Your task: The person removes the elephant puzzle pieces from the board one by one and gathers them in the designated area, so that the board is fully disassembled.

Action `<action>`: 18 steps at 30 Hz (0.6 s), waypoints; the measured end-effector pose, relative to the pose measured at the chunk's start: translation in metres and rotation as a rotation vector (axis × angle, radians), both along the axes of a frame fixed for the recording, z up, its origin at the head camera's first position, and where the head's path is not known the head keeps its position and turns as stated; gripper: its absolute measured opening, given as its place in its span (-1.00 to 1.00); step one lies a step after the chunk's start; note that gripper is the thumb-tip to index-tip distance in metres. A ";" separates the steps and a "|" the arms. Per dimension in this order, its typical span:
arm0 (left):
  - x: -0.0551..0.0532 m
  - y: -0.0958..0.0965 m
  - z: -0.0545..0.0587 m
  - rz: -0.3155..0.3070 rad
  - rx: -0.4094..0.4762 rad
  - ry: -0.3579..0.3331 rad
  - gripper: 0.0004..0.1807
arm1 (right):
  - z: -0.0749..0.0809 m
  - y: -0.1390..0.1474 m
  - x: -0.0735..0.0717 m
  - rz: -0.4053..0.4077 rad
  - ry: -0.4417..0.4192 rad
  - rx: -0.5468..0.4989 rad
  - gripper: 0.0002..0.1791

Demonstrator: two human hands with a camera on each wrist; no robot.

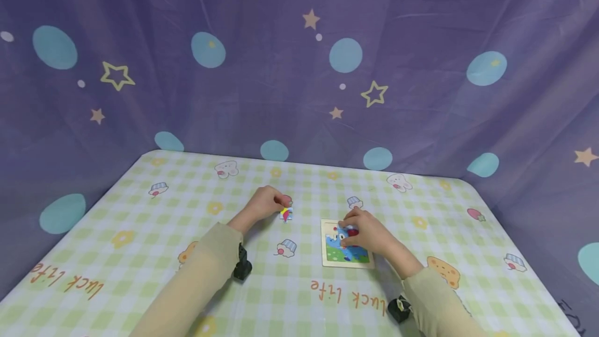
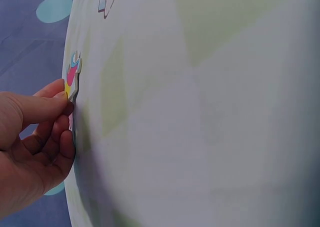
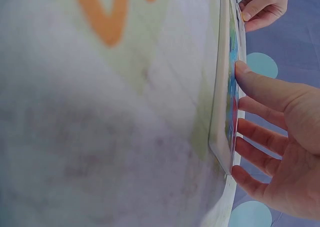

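Observation:
Between thumb and index finger, my left hand [image 1: 265,202] pinches a small flat jigsaw piece [image 1: 286,214] coloured yellow, pink and light blue. The left wrist view shows this piece [image 2: 74,76] held at one end, close to the tabletop. To the right lies a square wooden puzzle board [image 1: 348,264] with a pale frame and a picture of a blue animal on green. My right hand [image 1: 367,231] rests on the board's picture, its thumb [image 3: 245,73] and fingertips touching the surface with the fingers spread. Part of the picture is hidden under that hand.
A green-and-white checked tablecloth [image 1: 154,233] with printed cupcakes, flowers and lettering covers the table. Behind it hangs a purple curtain [image 1: 281,92] with stars and blue ovals. Each wrist carries a black camera; one camera [image 1: 242,264] shows below the left sleeve.

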State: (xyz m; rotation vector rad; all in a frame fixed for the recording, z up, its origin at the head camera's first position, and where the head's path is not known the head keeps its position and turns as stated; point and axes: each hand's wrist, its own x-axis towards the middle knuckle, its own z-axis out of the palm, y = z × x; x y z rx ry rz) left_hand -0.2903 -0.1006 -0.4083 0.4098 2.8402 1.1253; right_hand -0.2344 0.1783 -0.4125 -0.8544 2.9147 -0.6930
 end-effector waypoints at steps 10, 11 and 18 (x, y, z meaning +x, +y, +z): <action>-0.001 0.000 0.000 0.019 -0.018 -0.002 -0.91 | 0.001 0.000 0.001 0.006 0.000 -0.004 -0.50; 0.000 0.000 0.000 0.022 -0.023 -0.001 -0.91 | 0.001 0.000 0.001 0.007 0.000 -0.004 -0.50; 0.002 0.002 -0.001 0.042 -0.046 0.006 -0.91 | 0.001 -0.001 0.001 -0.001 -0.009 0.000 -0.50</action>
